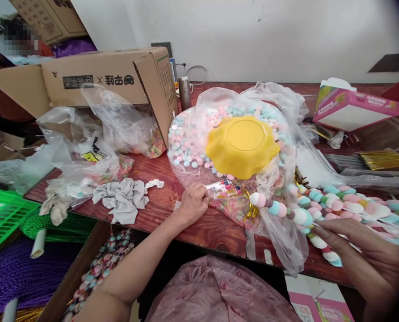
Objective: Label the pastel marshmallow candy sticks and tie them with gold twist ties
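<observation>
My left hand is closed at the table's front, its fingers pressed on the end of a small printed packet. At the right, my right hand pinches a thin white end beside a strand of pastel, marshmallow-like pieces. Gold tinsel hangs at that strand's left end. More such strands lie under and behind the right hand. Beyond both hands, a yellow wavy-edged bowl rests upside down on a clear bag of loose pastel pieces.
An open cardboard box stands at back left, with clear plastic bags before it. Grey cloth lies left of my left hand. A metal flask and a pink carton stand behind. A green basket is at far left.
</observation>
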`<state>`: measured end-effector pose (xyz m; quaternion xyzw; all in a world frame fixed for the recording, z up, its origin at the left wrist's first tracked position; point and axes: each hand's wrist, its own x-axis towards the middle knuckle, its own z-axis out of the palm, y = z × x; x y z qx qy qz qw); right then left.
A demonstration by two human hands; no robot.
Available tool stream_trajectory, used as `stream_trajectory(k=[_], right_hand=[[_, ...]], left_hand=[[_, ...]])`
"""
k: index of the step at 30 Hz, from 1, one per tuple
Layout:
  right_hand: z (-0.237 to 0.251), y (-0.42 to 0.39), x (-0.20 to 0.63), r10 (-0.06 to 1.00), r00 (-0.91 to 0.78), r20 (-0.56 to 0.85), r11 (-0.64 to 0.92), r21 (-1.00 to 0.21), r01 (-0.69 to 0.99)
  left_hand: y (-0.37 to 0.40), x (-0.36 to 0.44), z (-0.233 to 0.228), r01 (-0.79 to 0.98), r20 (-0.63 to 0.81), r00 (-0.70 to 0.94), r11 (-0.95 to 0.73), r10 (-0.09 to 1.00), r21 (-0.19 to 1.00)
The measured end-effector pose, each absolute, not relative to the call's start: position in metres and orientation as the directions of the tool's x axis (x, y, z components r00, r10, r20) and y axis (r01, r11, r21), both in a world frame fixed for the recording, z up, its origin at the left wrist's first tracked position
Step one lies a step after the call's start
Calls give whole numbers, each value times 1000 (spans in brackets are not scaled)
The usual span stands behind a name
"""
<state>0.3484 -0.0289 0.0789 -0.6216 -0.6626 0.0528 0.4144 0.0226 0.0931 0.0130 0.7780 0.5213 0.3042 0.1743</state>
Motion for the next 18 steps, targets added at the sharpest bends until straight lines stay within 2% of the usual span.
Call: stream_trajectory(k=[3, 6, 10, 18], right_hand=[[67, -17, 334, 871, 138, 472, 271, -695, 666], [55, -8, 330, 896, 126, 426, 253, -722, 644], [45, -3, 325, 906, 51, 419, 296, -716, 632], [45, 16, 314, 878, -93, 470, 403, -620, 674]], left_hand=[[90, 16, 11, 675, 252, 377, -450, 891, 584], [91, 10, 12, 597, 210, 399, -427, 892, 679], [95, 10, 9, 470, 105, 267, -224, 958, 854], [96, 15, 3, 366, 96, 192, -162, 977, 916]])
